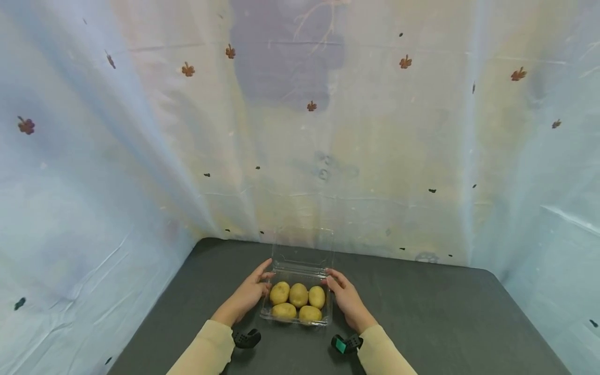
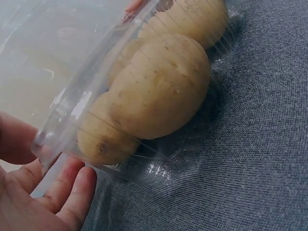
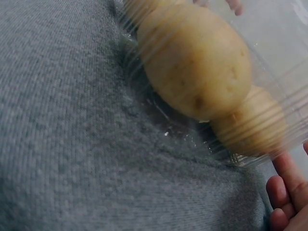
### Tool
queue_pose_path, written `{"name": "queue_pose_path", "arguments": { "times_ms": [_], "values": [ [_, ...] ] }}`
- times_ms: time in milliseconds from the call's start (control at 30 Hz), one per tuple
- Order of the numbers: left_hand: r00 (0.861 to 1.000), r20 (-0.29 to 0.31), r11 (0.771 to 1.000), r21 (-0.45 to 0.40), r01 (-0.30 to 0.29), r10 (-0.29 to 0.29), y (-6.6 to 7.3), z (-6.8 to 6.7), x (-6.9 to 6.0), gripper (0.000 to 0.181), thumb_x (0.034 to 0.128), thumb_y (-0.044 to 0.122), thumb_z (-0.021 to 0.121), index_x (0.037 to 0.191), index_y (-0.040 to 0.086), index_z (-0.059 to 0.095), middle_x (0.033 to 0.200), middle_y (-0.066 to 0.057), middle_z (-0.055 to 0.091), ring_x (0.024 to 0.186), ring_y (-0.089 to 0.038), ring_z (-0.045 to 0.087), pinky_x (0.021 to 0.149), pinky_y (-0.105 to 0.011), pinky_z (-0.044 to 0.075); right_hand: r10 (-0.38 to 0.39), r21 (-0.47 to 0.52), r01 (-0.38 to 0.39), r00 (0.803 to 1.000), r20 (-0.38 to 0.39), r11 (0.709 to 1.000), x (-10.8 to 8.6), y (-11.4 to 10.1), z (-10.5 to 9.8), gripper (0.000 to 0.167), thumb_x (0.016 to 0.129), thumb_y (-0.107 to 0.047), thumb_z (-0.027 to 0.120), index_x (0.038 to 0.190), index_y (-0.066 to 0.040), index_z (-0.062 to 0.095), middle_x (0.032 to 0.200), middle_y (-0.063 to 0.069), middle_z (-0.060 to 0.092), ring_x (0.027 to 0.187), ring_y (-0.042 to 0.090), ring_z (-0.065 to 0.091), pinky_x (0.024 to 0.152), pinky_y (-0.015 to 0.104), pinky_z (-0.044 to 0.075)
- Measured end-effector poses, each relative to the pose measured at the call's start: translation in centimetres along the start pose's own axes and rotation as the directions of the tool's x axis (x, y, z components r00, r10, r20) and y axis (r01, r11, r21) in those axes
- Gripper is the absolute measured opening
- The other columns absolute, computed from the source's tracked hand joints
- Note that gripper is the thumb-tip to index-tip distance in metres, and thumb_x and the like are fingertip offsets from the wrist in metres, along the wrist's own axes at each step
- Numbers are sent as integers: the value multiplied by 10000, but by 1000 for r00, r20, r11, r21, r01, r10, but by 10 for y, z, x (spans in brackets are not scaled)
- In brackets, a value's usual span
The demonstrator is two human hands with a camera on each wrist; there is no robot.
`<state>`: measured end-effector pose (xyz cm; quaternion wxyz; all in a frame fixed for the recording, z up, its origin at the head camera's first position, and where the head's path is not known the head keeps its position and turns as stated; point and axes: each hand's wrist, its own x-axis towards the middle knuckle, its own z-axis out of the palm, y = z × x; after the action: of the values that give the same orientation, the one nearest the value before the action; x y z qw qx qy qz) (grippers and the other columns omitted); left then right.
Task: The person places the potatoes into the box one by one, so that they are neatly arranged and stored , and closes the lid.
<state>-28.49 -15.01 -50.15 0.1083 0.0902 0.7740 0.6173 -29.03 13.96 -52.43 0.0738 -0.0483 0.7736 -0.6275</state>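
Observation:
A clear plastic clamshell container [image 1: 267,315] stands on the dark table with its lid [image 1: 303,250] raised at the back. Several yellow-brown potatoes [image 1: 298,295] lie inside it in two rows. At the container's left rear side, my left hand [image 1: 246,298] holds the rim, with the index finger stretched toward the hinge. My right hand [image 1: 349,302] grips the opposite rear side near the hinge. In the left wrist view, the fingers [image 2: 79,192] sit at the container's corner, below the rim. The right wrist view shows one finger [image 3: 286,168] against the ribbed wall.
Dark grey cloth covers the table [image 1: 422,312], which extends to both sides of the container. A pale patterned curtain [image 1: 375,156] hangs behind the table and along its sides. Black bands [image 1: 247,339] are worn at both wrists, below the cream sleeves [image 1: 206,346].

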Motion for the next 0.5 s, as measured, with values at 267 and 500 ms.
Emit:
{"name": "queue_pose_path", "arguments": {
  "times_ms": [267,500],
  "values": [
    [1000,-10,1000,29,-2,3,3,0,1,895,822,-114,421,1567,274,111,1449,-181,390,1236,-401,464,788,-416,437,-7,-20,7,1000,-9,1000,2,2,0,501,1006,-491,440,1422,-213,469,1298,76,573,1298,374,411,1054,602,304],
    [1000,-23,1000,29,11,-11,3,0,4,889,854,-100,429,1563,312,86,1413,-172,423,1243,-406,461,831,-458,445,-15,-13,15,1000,-10,1000,1,1,0,451,1020,-462,426,1384,-208,508,1299,69,563,1302,361,412,1057,585,314]
  ]
}}
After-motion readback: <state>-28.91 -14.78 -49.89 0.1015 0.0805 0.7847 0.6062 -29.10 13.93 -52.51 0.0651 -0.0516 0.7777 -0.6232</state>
